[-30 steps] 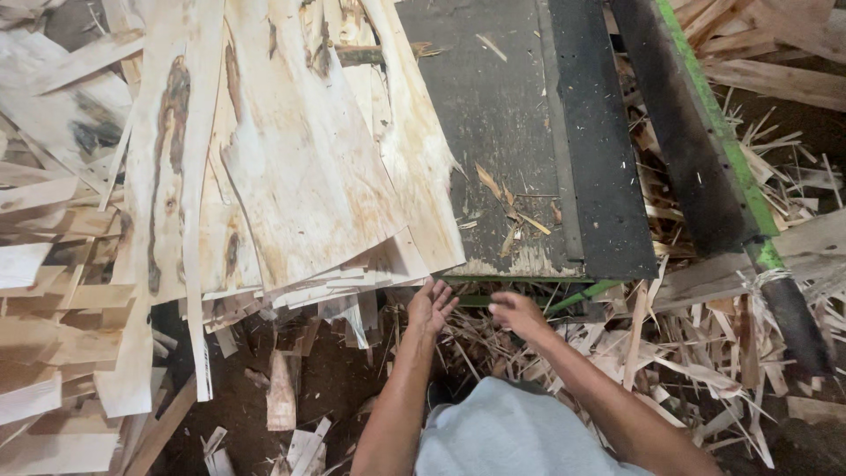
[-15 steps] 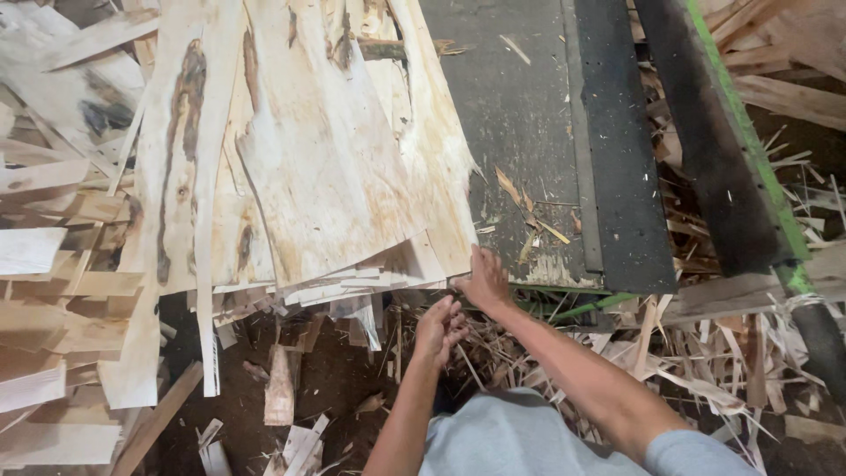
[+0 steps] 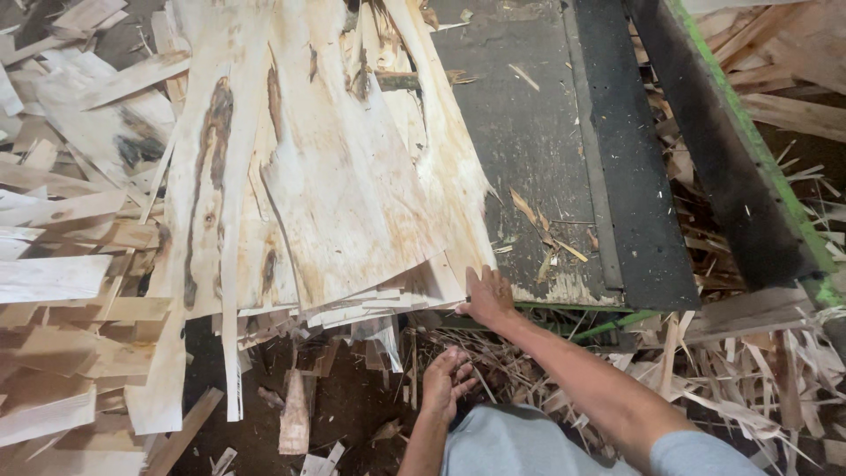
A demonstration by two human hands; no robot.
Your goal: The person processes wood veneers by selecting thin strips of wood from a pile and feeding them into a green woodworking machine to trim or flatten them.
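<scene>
Centrally, at the near right corner of the veneer stack point(image 3: 335, 176), I see my right hand point(image 3: 486, 295) laid palm-down on the stack's edge, fingers spread and gripping nothing that I can make out; whether the fingertips curl under a sheet I cannot tell. My left hand point(image 3: 448, 381) hangs below the stack's near edge, half open with fingers loosely curled, empty, above the dark floor point(image 3: 348, 414). Both forearms enter from the lower frame, two hands in all.

The veneer stack is one pile of many thin pale sheets, too many to count, the top ones streaked with dark knots and splayed unevenly. It rests on a dark grey table point(image 3: 538, 132), whose bare part lies right of the stack. One black beam with a green edge point(image 3: 731, 150) runs diagonally further right.

Left of the stack lie loose wood strips point(image 3: 62, 264), uncountable. Below and right of the stack, splintered offcuts point(image 3: 749, 370) litter the floor.
</scene>
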